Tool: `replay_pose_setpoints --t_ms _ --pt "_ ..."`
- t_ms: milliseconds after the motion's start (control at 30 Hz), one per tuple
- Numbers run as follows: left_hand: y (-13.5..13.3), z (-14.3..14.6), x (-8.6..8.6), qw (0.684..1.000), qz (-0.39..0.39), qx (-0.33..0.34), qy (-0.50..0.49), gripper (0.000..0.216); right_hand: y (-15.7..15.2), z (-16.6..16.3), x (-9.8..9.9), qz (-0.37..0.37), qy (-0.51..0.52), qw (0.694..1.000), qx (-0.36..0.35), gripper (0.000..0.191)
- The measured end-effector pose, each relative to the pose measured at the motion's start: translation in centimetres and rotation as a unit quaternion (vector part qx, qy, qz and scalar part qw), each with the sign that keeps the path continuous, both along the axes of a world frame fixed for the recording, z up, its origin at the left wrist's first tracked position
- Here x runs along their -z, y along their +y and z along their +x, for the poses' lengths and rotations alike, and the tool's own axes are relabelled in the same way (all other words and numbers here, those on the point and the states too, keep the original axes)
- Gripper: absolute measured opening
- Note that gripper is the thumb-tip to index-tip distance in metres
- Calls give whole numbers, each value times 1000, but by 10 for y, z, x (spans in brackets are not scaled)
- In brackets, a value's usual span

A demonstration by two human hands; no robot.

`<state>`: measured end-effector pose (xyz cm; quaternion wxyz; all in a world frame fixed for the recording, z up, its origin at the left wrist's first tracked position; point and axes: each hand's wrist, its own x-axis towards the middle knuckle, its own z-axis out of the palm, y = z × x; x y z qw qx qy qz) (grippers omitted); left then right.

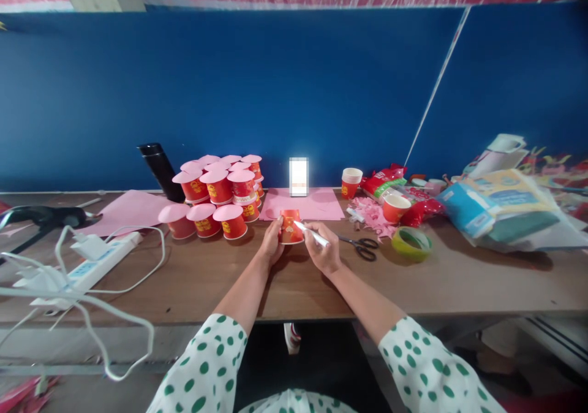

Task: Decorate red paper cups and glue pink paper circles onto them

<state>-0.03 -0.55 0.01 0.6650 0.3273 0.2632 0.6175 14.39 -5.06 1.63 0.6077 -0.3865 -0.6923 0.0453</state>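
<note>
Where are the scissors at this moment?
In the head view, the scissors lie right of centre on the table, between the right hand and the green tape roll.

Place: craft workshop | Signs — wooden worktable (197, 278), scissors (357, 243), tape roll (410, 251), pink paper (321, 206), power strip (94, 267)

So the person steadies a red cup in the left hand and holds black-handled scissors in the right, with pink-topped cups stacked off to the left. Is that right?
Not quite: the right hand holds a white pen, while the scissors lie on the table beside it, as the head view shows. The rest stands.
</note>
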Motion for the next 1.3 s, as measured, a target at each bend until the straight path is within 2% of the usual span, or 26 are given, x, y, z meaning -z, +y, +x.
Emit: replay_pose_setpoints --t_ms 1300 --pt "3 -1 4 1000 4 0 5 32 0 -1 -1 -8 11 1000 -12 15"
